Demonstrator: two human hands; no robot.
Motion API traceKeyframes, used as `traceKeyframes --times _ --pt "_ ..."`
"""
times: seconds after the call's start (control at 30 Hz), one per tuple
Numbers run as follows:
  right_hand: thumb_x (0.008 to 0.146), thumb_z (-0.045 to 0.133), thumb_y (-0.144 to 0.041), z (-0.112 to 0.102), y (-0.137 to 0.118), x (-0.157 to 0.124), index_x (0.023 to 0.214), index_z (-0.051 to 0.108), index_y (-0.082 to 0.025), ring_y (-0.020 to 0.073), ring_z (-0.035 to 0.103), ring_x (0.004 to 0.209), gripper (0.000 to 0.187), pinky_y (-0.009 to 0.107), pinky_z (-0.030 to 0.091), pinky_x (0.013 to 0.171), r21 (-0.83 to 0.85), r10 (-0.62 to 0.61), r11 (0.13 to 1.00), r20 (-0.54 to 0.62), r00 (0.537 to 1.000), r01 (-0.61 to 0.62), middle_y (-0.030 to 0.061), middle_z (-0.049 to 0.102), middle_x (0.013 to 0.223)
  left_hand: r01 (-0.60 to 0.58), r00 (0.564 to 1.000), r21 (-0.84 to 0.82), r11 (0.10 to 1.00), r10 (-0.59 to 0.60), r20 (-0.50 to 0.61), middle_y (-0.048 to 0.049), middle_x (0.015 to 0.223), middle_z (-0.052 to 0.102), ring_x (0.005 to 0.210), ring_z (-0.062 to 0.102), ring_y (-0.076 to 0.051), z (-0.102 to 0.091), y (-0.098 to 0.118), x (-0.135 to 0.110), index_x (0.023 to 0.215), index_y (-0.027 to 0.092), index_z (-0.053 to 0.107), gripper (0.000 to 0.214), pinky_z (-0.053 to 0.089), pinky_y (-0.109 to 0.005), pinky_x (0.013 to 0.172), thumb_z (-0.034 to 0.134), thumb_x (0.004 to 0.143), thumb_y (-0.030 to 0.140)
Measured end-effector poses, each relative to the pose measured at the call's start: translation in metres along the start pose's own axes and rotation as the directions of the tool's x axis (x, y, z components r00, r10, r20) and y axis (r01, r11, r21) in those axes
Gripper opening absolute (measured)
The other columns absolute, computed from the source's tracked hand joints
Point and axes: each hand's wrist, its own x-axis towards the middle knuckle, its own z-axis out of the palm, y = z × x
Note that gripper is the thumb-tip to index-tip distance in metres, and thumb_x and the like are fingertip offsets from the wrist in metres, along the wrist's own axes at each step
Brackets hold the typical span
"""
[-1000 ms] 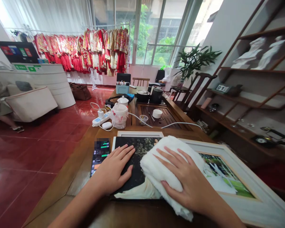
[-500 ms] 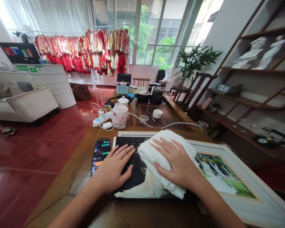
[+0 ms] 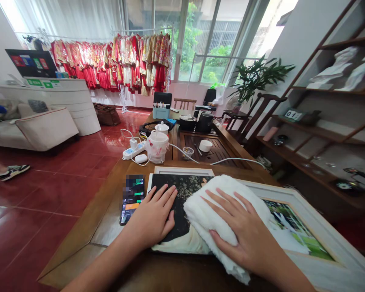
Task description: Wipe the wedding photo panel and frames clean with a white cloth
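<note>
My right hand presses down on a folded white towel, its fingers spread over the top and the thumb along the near side. Under the towel lies a dark photo panel with a pale, cloth-like area near its bottom edge. My left hand rests flat on the panel's left part, fingers stretched out. Just left of that hand lies a phone with its screen lit. The towel's right side overlaps a white-framed wedding photo. Towel and right hand hide much of the panel's right part.
Beyond the panel stand a white cup in a plastic wrapper, a power strip and a small white bowl. A white cable crosses the wooden table. Shelves line the right side.
My right hand and the towel have slid right and nearer to me, baring more of the panel's upper part. My left hand stays on the panel. The view has shifted slightly.
</note>
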Motion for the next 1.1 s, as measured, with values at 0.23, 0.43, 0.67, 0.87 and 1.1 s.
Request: traceKeyframes --times 0.23,0.43,0.67,0.87,1.1 --pt "0.088 0.050 -0.043 0.000 0.000 0.001 0.147 0.036 -0.029 0.0311 0.035 0.139 0.062 0.059 0.029 0.107 0.004 0.007 1.000 -0.003 1.000 -0.007 0.0042 0.043 0.150 -0.001 1.000 0.034 0.999 0.001 -0.009 -0.0087 0.153 0.038 0.141 0.035 -0.028 0.003 0.002 0.000 0.146 0.014 0.038 0.054 0.034 -0.046 0.114 0.040 0.093 0.025" --pt "0.088 0.051 -0.043 -0.001 -0.001 0.001 0.147 0.037 -0.030 0.0317 0.036 0.139 0.062 0.059 0.029 0.107 0.019 0.015 1.000 -0.004 1.000 -0.015 0.0047 0.042 0.150 -0.011 1.000 0.065 0.998 0.009 0.026 -0.0105 0.153 0.036 0.141 0.035 -0.030 0.001 0.004 0.001 0.146 0.009 0.038 0.055 0.034 -0.044 0.113 0.039 0.094 0.025" --pt "0.086 0.053 -0.041 -0.004 0.000 0.006 0.146 0.039 -0.030 0.0321 0.037 0.138 0.063 0.060 0.029 0.107 0.035 0.016 0.999 0.017 1.000 -0.016 0.0045 0.045 0.148 -0.017 1.000 0.065 0.998 0.015 0.023 -0.0103 0.152 0.038 0.140 0.036 -0.029 0.002 0.004 0.001 0.146 0.010 0.039 0.054 0.035 -0.044 0.112 0.039 0.094 0.025" --pt "0.084 0.055 -0.043 0.005 0.013 0.024 0.142 0.045 -0.027 0.0348 0.042 0.134 0.061 0.062 0.030 0.106 0.050 0.060 0.997 0.014 0.998 -0.061 0.0085 0.049 0.145 -0.019 1.000 0.063 0.998 0.020 -0.010 -0.0100 0.152 0.039 0.139 0.038 -0.029 0.000 0.007 0.001 0.145 0.012 0.040 0.052 0.037 -0.045 0.111 0.038 0.095 0.026" --pt "0.085 0.054 -0.042 0.004 0.010 0.020 0.143 0.043 -0.029 0.0336 0.039 0.136 0.060 0.062 0.028 0.107 0.049 0.050 0.997 0.024 0.998 -0.052 0.0054 0.045 0.149 -0.002 1.000 0.039 0.999 0.002 0.004 -0.0088 0.152 0.039 0.139 0.039 -0.029 -0.003 0.007 0.001 0.145 0.013 0.040 0.053 0.038 -0.045 0.110 0.040 0.094 0.025"
